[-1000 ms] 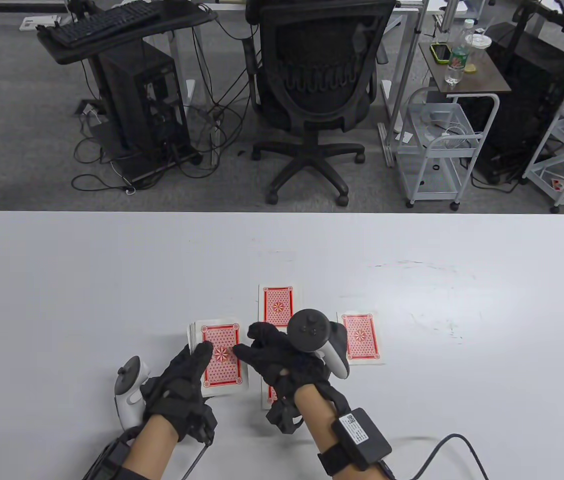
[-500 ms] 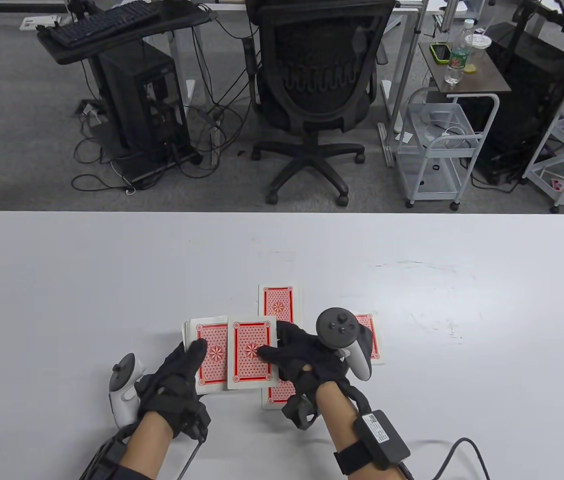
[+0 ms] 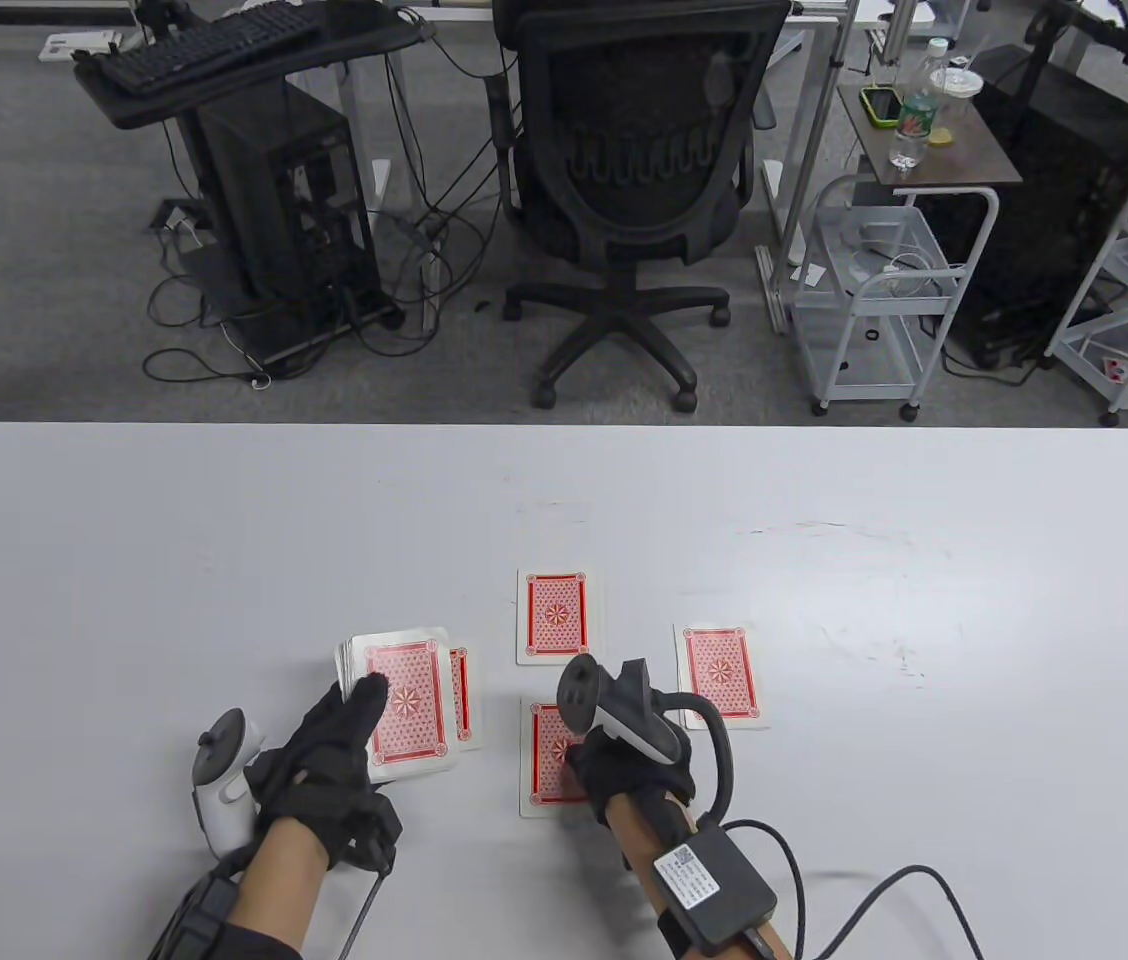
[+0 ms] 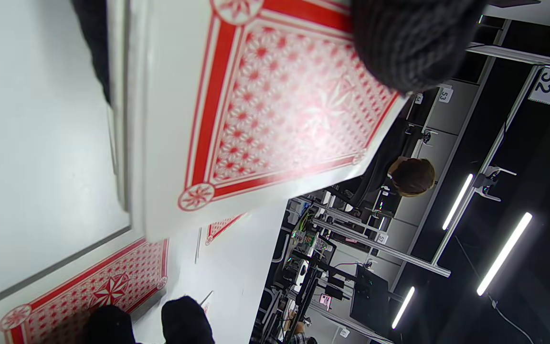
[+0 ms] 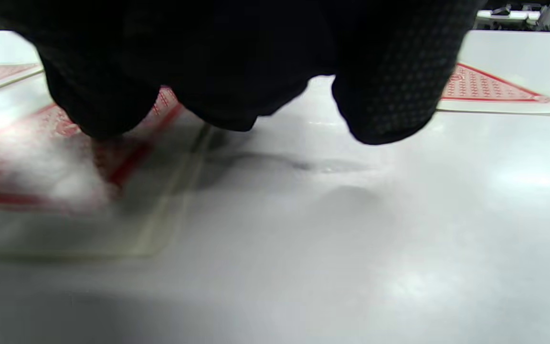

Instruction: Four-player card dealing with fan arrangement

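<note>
My left hand [image 3: 349, 725] grips the red-backed deck [image 3: 407, 710] a little above the table, thumb [image 4: 408, 43] on the top card [image 4: 275, 110]. A single card [image 3: 465, 695] lies on the table, half hidden under the deck's right edge. Three more face-down cards lie around: a far one [image 3: 555, 615], a right one [image 3: 720, 675] and a near one [image 3: 546, 760]. My right hand [image 3: 596, 765] is lowered over the near card, its fingertips [image 5: 98, 114] touching that card [image 5: 26, 181]. Its tracker hides the fingers from above. The right card [image 5: 485, 88] shows behind.
The white table [image 3: 174, 560] has its far edge at mid-frame. Beyond it stand an office chair [image 3: 634, 200], a computer tower [image 3: 284, 200] and a white wire cart [image 3: 874, 290]. A cable [image 3: 884, 890] trails from my right wrist.
My right hand slid the top card off the deck to the right and came down onto the near card. My left hand moved the deck left, uncovering a card's edge beneath it.
</note>
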Available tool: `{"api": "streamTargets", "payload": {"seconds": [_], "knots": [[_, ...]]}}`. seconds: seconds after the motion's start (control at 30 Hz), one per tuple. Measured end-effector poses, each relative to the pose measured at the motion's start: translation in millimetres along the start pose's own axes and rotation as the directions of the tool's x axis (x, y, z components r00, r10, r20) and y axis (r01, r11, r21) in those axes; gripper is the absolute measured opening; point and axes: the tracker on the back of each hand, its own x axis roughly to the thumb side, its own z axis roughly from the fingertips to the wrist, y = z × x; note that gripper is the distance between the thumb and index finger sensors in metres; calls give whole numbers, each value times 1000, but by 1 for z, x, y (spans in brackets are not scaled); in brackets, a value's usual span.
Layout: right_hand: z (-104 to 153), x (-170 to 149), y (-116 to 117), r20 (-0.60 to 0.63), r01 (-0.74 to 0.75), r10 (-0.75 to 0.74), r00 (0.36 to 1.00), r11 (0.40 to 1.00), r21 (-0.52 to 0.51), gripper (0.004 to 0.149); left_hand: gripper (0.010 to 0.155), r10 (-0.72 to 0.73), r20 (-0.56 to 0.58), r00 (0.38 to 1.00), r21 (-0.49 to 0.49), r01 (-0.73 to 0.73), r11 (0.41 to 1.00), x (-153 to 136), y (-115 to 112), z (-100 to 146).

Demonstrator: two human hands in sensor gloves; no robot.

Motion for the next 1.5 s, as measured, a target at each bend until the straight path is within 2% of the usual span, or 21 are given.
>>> {"api": "streamTargets", "payload": {"seconds": [0.1, 0.2, 0.3, 0.37, 0.43, 0.5, 0.63, 0.77, 0.8, 0.87, 0.93, 0.97, 1.03, 1.1, 1.23, 1.33, 1.43, 1.5], "knots": [[4, -4, -14, 32, 57, -56, 998, 997, -42, 82, 52, 16, 10, 1000, 1, -16, 1000, 1, -2, 2], [12, -5, -31, 127, 283, -273, 954, 957, -63, 77, 52, 35, 28, 999, -17, -35, 999, 3, -8, 4], [20, 0, -40, 272, 520, -488, 829, 852, -59, 70, 51, 54, 38, 998, -56, -52, 997, 5, -18, 6], [20, 8, -38, 399, 663, -612, 683, 749, 13, 69, 51, 51, 41, 998, -84, -47, 995, 5, -26, 8], [20, 16, -32, 420, 735, -694, 584, 672, 89, 74, 51, 39, 40, 998, -98, -34, 995, 5, -32, 10], [20, 22, -29, 414, 740, -710, 569, 662, 119, 79, 51, 25, 43, 999, -105, -20, 994, 3, -37, 11], [23, 29, -26, 389, 748, -702, 596, 662, 48, 65, 51, -10, 41, 999, -110, 14, 994, 0, -45, 13], [22, 22, -28, 361, 775, -729, 581, 631, 25, 63, 51, -5, 24, 1000, -113, 8, 994, -1, -45, 12], [21, 18, -29, 375, 789, -729, 572, 614, -12, 64, 51, 0, 10, 1000, -116, 1, 993, -1, -44, 11], [17, 14, -29, 367, 812, -764, 532, 583, 36, 65, 51, 31, -14, 999, -159, -33, 987, -1, -42, 10], [13, 13, -29, 333, 852, -822, 462, 516, 92, 64, 51, 46, -8, 999, -150, -47, 988, 3, -38, 9], [11, 13, -30, 326, 856, -827, 457, 509, 92, 64, 51, 46, -6, 999, -144, -46, 988, 5, -35, 9], [7, 15, -40, 323, 844, -810, 490, 533, 56, 65, 51, 44, 14, 999, -106, -43, 993, 12, -20, 8], [0, 20, -50, 318, 801, -765, 560, 598, 29, 67, 51, 51, 36, 998, -15, -50, 999, 18, -1, 8], [-21, 47, -58, 281, 689, -672, 685, 723, 50, 75, 51, 55, 25, 998, 160, -58, 985, 24, 42, 10], [-38, 74, -54, 262, 598, -587, 766, 800, 48, 80, 51, 108, 24, 994, 205, -111, 972, 24, 58, 9], [-53, 101, -43, 237, 437, -428, 872, 899, 15, 82, 51, 115, 12, 993, 206, -115, 972, 23, 61, 8], [-59, 114, -34, 208, 327, -324, 923, 945, 17, 84, 51, 108, 13, 994, 208, -108, 972, 23, 60, 8]]}}
